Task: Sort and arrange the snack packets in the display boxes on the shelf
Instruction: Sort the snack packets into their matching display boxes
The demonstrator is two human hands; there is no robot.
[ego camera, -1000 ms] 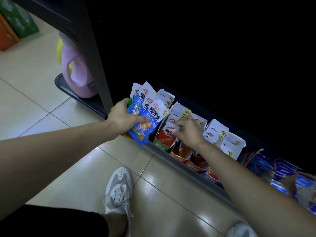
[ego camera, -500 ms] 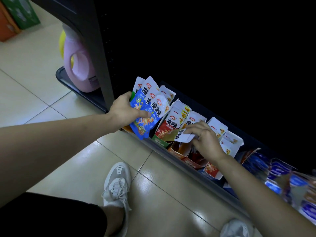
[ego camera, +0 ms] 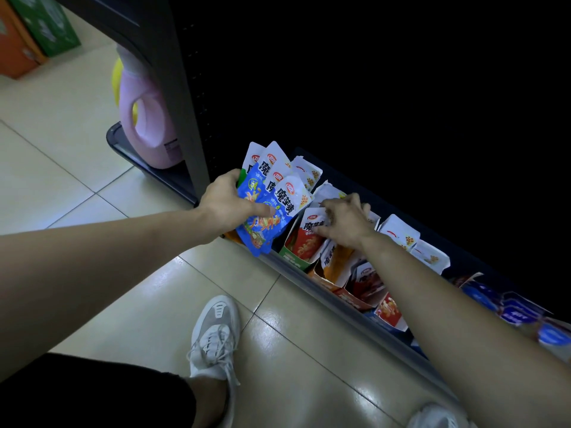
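Step in hand: sorting. At frame centre, the left hand (ego camera: 228, 205) grips a fan of blue snack packets (ego camera: 262, 223) above the shelf (ego camera: 340, 307). The right hand (ego camera: 343, 220) pinches the tops of red packets (ego camera: 304, 242) in the green display box (ego camera: 290, 259). The next move probably calls for seating them upright.

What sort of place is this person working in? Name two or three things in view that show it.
Probably a shop aisle: a low shelf holds cardboard display boxes packed with same-brand snack packets, and a pink jug stands at the unit's end.
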